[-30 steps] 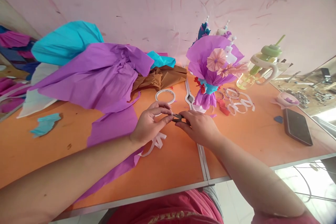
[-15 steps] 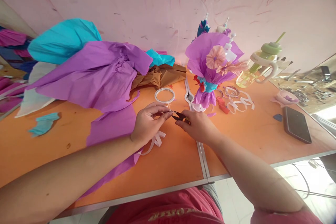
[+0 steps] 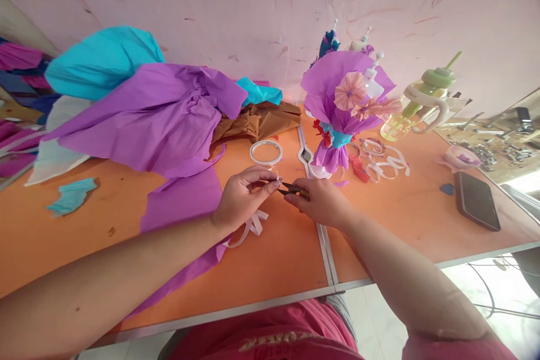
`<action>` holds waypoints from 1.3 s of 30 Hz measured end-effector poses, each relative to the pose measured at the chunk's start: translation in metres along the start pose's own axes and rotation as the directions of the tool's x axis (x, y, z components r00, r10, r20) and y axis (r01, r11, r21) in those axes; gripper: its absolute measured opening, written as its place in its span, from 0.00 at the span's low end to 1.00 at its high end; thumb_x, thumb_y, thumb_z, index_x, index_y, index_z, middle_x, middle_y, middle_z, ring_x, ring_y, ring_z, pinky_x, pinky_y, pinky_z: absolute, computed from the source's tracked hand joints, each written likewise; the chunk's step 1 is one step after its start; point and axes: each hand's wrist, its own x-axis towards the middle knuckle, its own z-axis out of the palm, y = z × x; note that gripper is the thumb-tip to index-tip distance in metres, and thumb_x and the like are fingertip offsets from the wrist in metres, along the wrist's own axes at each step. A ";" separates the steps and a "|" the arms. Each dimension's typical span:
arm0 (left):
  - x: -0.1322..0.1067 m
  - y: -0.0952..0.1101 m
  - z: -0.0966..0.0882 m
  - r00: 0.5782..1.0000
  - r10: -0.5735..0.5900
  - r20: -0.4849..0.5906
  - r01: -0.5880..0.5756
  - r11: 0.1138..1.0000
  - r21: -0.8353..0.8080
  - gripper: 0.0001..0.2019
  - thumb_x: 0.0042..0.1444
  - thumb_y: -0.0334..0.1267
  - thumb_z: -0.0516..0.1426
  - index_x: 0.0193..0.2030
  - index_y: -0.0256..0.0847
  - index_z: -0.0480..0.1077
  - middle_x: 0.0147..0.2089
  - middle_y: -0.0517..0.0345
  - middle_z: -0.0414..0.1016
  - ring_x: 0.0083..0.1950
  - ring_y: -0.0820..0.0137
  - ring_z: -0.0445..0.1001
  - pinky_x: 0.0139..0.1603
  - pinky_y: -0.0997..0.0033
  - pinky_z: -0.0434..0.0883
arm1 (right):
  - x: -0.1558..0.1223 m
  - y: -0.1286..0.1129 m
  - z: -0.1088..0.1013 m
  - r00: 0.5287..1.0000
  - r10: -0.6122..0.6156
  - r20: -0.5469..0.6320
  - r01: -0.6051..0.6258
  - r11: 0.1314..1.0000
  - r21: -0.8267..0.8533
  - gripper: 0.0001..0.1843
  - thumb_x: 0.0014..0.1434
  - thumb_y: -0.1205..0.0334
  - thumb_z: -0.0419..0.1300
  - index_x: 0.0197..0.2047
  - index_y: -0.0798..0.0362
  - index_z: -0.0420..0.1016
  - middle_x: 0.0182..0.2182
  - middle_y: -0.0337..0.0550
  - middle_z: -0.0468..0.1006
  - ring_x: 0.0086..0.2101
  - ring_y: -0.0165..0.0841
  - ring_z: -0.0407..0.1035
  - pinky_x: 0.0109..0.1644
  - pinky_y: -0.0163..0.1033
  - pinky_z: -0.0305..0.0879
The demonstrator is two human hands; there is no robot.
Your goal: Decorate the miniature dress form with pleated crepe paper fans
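Observation:
My left hand (image 3: pixel 240 198) is closed in a pinch at the middle of the orange table, with a tiny pale piece (image 3: pixel 278 179) at its fingertips, too small to identify. Facing it, my right hand (image 3: pixel 324 202) grips small dark thread snips (image 3: pixel 290 187), their blades apart and pointing at the left fingertips. A white tape ring (image 3: pixel 265 152) lies just beyond the left hand. Curled white ribbon (image 3: pixel 254 224) rests below that hand, beside a purple paper sheet (image 3: pixel 183 199). Behind my right hand stands a purple-wrapped paper bouquet (image 3: pixel 333 107) with peach paper flowers.
Crumpled purple paper (image 3: pixel 143 112), turquoise paper (image 3: pixel 103 62) and brown paper (image 3: pixel 257 122) are heaped at the left and back. A drinking bottle (image 3: pixel 426 98), ribbon loops (image 3: pixel 390 166), a small pink bowl (image 3: pixel 462 157) and a phone (image 3: pixel 476 200) are at the right. A metal-edged seam (image 3: pixel 324 247) divides the tabletops.
The snips' blades are spread wider and a little away from the left fingertips. The pinched piece shows slightly more. Both hands stay almost in place; the view has shifted slightly.

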 end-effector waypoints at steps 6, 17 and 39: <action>0.002 0.002 -0.001 1.000 0.003 0.012 -0.004 0.997 0.075 0.14 0.53 0.50 0.66 0.37 0.41 0.80 0.41 0.53 0.78 0.42 0.63 0.79 0.48 0.61 0.78 | -0.003 -0.004 0.001 1.000 0.008 -0.012 -0.009 0.999 -0.033 0.15 0.66 0.49 0.57 0.43 0.50 0.78 0.28 0.37 0.77 0.26 0.27 0.64 0.29 0.34 0.50; -0.001 0.008 0.000 0.995 0.006 0.099 -0.026 0.979 0.201 0.11 0.56 0.49 0.64 0.37 0.43 0.78 0.38 0.55 0.78 0.41 0.62 0.78 0.46 0.59 0.79 | -0.008 -0.011 0.000 0.997 0.011 -0.080 -0.015 0.998 -0.056 0.22 0.70 0.45 0.49 0.40 0.47 0.80 0.29 0.38 0.81 0.29 0.28 0.70 0.31 0.34 0.52; -0.002 0.002 -0.002 0.988 0.028 0.154 -0.072 0.954 0.291 0.15 0.59 0.46 0.61 0.51 0.48 0.80 0.43 0.53 0.78 0.46 0.61 0.77 0.50 0.58 0.76 | -0.020 0.038 -0.066 0.979 0.066 0.192 -0.047 0.994 -0.099 0.12 0.62 0.58 0.58 0.35 0.50 0.83 0.37 0.41 0.82 0.34 0.32 0.72 0.38 0.36 0.63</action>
